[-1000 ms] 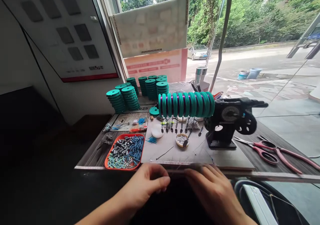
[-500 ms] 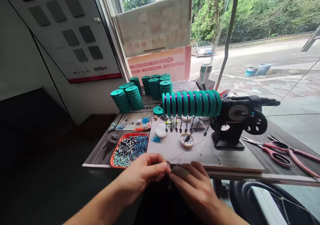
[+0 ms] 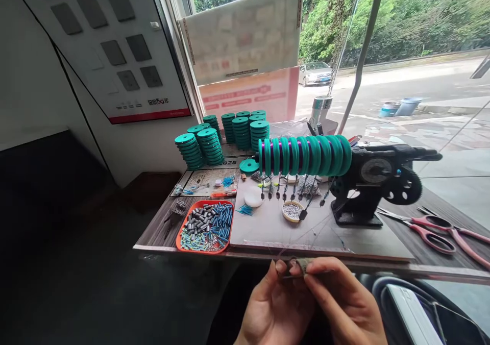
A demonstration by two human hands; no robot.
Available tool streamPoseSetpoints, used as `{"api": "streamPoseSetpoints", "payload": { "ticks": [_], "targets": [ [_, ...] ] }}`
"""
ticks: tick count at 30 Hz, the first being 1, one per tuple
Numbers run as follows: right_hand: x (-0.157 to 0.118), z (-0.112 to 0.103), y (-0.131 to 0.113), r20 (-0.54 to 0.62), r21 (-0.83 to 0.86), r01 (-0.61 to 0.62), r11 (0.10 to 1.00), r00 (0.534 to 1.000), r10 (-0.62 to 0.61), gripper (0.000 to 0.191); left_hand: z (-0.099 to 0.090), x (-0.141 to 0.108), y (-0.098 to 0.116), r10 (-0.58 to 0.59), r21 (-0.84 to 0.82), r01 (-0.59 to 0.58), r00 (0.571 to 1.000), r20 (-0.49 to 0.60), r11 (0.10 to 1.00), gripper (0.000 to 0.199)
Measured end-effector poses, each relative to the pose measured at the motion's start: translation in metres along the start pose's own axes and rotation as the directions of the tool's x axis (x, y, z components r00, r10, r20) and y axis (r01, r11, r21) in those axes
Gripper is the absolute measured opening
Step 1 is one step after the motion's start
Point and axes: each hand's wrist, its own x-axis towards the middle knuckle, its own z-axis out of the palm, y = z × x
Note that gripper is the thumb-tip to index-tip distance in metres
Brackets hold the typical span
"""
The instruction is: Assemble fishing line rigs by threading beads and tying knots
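Observation:
Just in front of the table edge, my left hand (image 3: pixel 270 304) has its fingertips pinched on something small at the end of thin line. My right hand (image 3: pixel 340 294) is beside it, thumb and finger closed around a small greyish-green piece (image 3: pixel 302 266). The fingertips of both hands nearly meet. Fine threads run up from them toward the row of green spools (image 3: pixel 306 155) on the black winding machine (image 3: pixel 367 181). Small dark weights (image 3: pixel 303 214) hang below the spools, near a round dish of white beads (image 3: pixel 292 211).
An orange tray (image 3: pixel 178 240) of metal and blue pieces lies left on the table. Stacks of green spools (image 3: pixel 210 146) stand behind it. Pink-handled scissors (image 3: pixel 432 238) and pliers (image 3: pixel 470 250) lie at right. A white lid (image 3: pixel 253 197) sits mid-table.
Both hands have moved right and slightly down in view and turned, showing the greyish-green piece at the right fingertips. The camera view has shifted slightly. A dark weight has moved off the bead dish's middle.

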Motion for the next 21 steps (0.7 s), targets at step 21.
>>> {"api": "streamPoseSetpoints", "payload": {
  "ticks": [21],
  "targets": [
    [0.027, -0.035, -0.002, 0.492, -0.603, 0.748, 0.277, 0.622, -0.609, 0.014, 0.004, -0.016, 0.007, 0.403, 0.567, -0.312, 0.914, -0.039, 0.762, 0.018]
  ]
}}
